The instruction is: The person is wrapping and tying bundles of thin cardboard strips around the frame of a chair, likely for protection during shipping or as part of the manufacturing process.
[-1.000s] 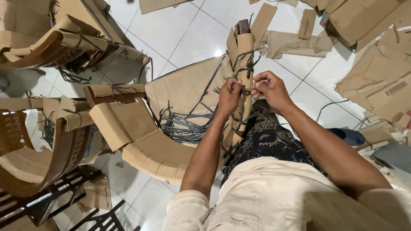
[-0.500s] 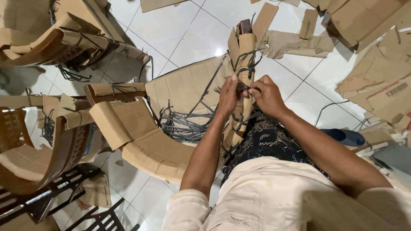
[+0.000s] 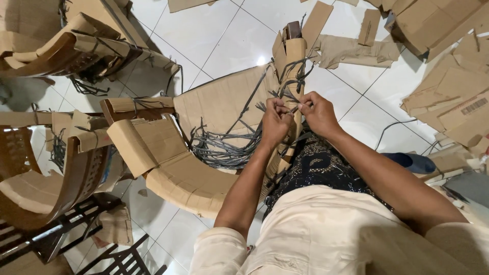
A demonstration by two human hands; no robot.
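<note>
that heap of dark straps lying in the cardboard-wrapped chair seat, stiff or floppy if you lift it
Probably floppy: the dark straps sag in loose curves over the cardboard-wrapped chair. Likely light, being thin flat strips. They look tangled, so lifting one may drag others, as with the strands the left hand and right hand pinch.

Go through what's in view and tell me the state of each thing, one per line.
Left hand: pinching dark strap.
Right hand: pinching the same strap.
Cardboard-wrapped chair: wrapped, lying on its side.
Strap bundle: loose, tangled.
Cardboard scraps: scattered on tiled floor.
</note>
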